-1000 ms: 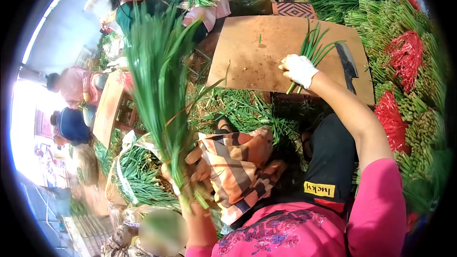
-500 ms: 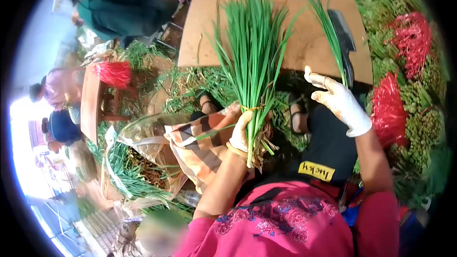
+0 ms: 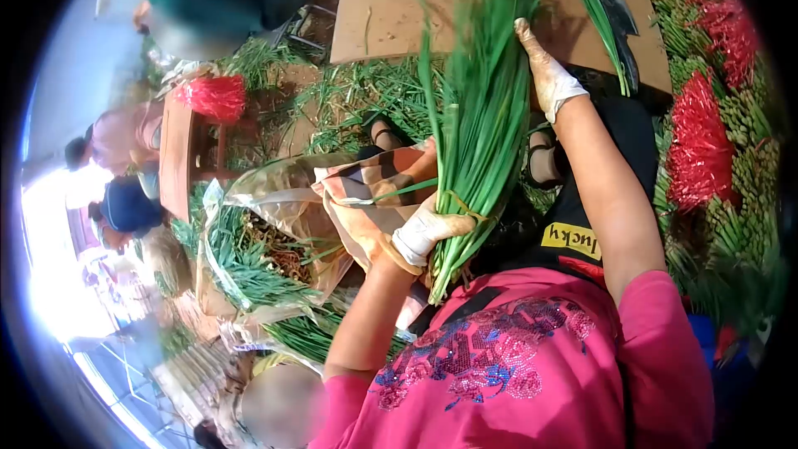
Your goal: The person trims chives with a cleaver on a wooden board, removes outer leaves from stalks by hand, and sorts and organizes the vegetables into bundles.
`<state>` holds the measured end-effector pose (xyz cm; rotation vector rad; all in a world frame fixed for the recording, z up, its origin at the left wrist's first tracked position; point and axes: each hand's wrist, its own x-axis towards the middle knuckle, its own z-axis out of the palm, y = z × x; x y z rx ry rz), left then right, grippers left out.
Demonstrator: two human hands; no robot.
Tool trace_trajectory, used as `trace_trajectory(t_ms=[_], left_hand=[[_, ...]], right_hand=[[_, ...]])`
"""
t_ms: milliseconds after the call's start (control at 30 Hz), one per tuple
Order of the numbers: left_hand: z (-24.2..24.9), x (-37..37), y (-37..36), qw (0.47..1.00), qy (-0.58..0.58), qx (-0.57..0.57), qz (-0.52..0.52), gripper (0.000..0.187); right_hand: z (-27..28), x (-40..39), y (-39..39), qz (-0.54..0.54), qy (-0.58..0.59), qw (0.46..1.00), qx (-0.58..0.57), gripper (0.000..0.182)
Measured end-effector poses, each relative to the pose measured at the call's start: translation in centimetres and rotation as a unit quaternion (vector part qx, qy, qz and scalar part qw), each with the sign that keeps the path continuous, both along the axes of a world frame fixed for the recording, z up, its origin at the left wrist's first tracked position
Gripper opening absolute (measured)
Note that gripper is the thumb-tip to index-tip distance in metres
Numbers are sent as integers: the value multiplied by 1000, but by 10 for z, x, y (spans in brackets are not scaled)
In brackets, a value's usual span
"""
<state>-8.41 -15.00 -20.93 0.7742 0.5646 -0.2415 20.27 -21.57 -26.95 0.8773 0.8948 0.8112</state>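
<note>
A large bunch of long green leaves (image 3: 485,108) stands upright in front of my body, its tips blurred and a thin yellowish tie near its base. My gloved left hand (image 3: 428,231) is wrapped round the bunch at the tie, with the cut ends below it. On the right side of the leaves is my gloved right hand (image 3: 546,71), its fingers stretched upward and the palm toward the bunch. A knife with a dark blade (image 3: 613,12) lies on the wooden board (image 3: 391,8), beside a smaller bundle of green leaves (image 3: 592,12).
Red plastic strips (image 3: 701,145) lie on heaped green bundles (image 3: 748,162) at the right. A clear bag of greens (image 3: 274,191) is at the left, near a wooden bench (image 3: 176,154) with red strips. A person in dark green (image 3: 220,0) and others are at the left.
My right hand has moved left and up to the side of the leaves. The bunch has shifted and its leaves are gathered closer together. The whole view has shifted a little.
</note>
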Motion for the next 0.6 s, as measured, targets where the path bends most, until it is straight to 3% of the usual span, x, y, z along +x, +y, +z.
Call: trace_trajectory(t_ms=[33,67,100,133,167,200,233,267,333,367,400,467,500,533,567,600], left_hand=[[-2,3,2,999,3,25,-30,67],[-4,6,4,997,8,49,-63,66],[3,13,2,998,21,40,-53,64],[3,17,0,997,-1,60,-42,64],[1,22,-3,996,-25,81,-33,64],[-1,30,-5,993,-51,104,-25,64],[-3,39,-6,985,-92,142,-35,67],[-15,46,-6,967,-118,222,-41,59],[-11,50,-9,968,-108,225,4,53],[-24,47,-4,971,-125,203,25,48],[-27,46,1,966,-105,237,21,50],[-21,47,7,965,-114,236,25,59],[-24,44,13,945,-122,305,-5,73],[-12,48,25,828,-138,537,-79,77],[0,48,34,724,-130,661,-149,75],[14,44,41,657,-134,723,-167,74]], right_hand=[[-2,9,7,89,-284,948,-115,68],[-4,22,6,149,-478,842,-204,66],[11,32,6,198,-627,698,-283,64],[26,38,7,211,-710,593,-316,62],[40,41,9,202,-749,543,-321,60],[58,45,13,214,-736,522,-373,54],[83,36,19,211,-730,557,-336,46],[101,35,28,186,-786,448,-383,44],[123,38,34,201,-845,367,-333,37],[144,21,27,223,-830,377,-345,32],[152,3,27,188,-831,423,-308,31],[172,-11,25,231,-830,432,-267,34],[187,-25,23,196,-822,443,-299,35],[194,-25,22,145,-846,427,-283,33],[202,-25,21,94,-866,413,-266,31],[212,-34,19,79,-860,408,-298,30]])
